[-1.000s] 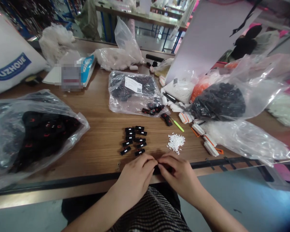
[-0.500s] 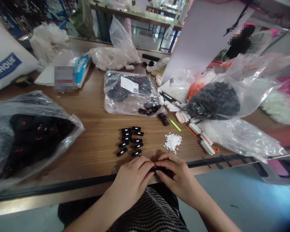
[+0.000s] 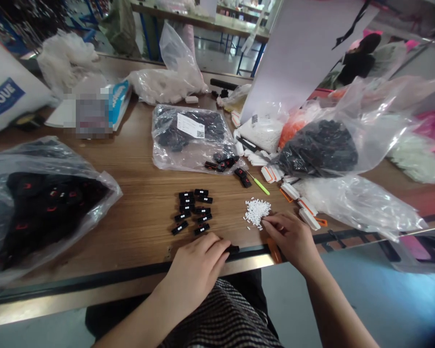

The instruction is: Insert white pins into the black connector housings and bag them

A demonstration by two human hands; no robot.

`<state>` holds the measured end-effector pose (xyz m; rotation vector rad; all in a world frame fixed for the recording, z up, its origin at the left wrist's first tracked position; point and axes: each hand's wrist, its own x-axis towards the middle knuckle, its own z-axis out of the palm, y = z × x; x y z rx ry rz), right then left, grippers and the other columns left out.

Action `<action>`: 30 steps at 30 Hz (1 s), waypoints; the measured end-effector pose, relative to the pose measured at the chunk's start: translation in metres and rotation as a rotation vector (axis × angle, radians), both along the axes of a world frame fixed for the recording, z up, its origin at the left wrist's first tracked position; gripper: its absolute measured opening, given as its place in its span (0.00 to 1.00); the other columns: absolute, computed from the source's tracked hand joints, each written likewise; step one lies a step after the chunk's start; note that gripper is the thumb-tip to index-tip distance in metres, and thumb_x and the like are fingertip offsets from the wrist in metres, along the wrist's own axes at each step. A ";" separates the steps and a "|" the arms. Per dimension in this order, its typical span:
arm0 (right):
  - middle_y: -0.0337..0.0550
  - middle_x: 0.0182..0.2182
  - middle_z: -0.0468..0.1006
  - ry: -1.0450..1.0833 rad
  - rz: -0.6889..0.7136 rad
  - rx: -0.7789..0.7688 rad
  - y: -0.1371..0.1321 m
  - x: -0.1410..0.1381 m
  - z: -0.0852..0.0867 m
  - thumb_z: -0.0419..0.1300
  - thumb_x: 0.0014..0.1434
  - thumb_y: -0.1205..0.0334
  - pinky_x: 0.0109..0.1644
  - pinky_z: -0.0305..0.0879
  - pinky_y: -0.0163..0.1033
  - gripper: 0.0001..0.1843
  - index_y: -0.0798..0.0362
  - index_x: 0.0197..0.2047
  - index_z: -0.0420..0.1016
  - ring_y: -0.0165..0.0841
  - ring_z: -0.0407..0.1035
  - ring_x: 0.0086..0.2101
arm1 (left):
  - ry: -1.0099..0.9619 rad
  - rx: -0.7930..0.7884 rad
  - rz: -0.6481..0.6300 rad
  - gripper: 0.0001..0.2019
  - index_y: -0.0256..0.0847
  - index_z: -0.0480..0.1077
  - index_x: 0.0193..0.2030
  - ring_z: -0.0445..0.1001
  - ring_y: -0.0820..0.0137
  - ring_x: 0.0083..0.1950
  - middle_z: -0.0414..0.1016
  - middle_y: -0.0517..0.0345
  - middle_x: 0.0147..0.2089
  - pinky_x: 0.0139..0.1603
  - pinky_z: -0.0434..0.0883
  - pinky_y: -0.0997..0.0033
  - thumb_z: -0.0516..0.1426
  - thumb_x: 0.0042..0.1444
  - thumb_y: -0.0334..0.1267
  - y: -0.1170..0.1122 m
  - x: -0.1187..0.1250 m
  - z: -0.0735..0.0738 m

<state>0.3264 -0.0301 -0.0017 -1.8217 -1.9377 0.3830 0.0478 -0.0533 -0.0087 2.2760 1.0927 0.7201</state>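
Observation:
My left hand is closed on a small black plastic housing at the table's front edge; the fingers cover most of it. To its right, my right hand has thumb and fingertips pinched together at the lower right rim of a heap of tiny white pegs. Whatever is between those fingertips is too small to make out. Beyond my left hand, several black housings lie in two rough columns, each showing a pair of white dots. A yellow-green handled pick rests behind the pegs.
A clear bag of black parts lies at left, a labelled bag at centre back, and another bag of black parts at right. White-and-orange pieces line the right side. A person is in the background.
My right hand has left the black housing and moved right to the white pegs. My left hand has stayed near the table edge, keeping the housing.

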 end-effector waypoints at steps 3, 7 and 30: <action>0.42 0.27 0.78 -0.099 -0.052 0.004 -0.002 -0.007 0.002 0.59 0.60 0.55 0.34 0.65 0.40 0.11 0.50 0.30 0.78 0.35 0.71 0.28 | -0.005 -0.007 -0.011 0.10 0.41 0.71 0.53 0.77 0.64 0.40 0.75 0.54 0.44 0.41 0.78 0.60 0.53 0.69 0.33 0.000 -0.001 0.000; 0.38 0.22 0.76 -0.116 -0.155 -0.130 -0.006 -0.003 0.009 0.60 0.57 0.56 0.30 0.61 0.39 0.10 0.49 0.27 0.76 0.34 0.70 0.25 | -0.027 -0.010 -0.017 0.10 0.42 0.71 0.53 0.77 0.64 0.42 0.75 0.54 0.46 0.43 0.78 0.60 0.53 0.68 0.32 -0.001 -0.002 0.000; 0.43 0.32 0.79 -0.010 -0.126 -0.067 -0.021 0.012 -0.005 0.60 0.63 0.51 0.36 0.67 0.42 0.12 0.49 0.33 0.78 0.37 0.72 0.31 | -0.068 0.014 0.038 0.08 0.41 0.70 0.51 0.78 0.63 0.43 0.77 0.55 0.45 0.45 0.79 0.56 0.56 0.67 0.31 -0.002 -0.002 -0.005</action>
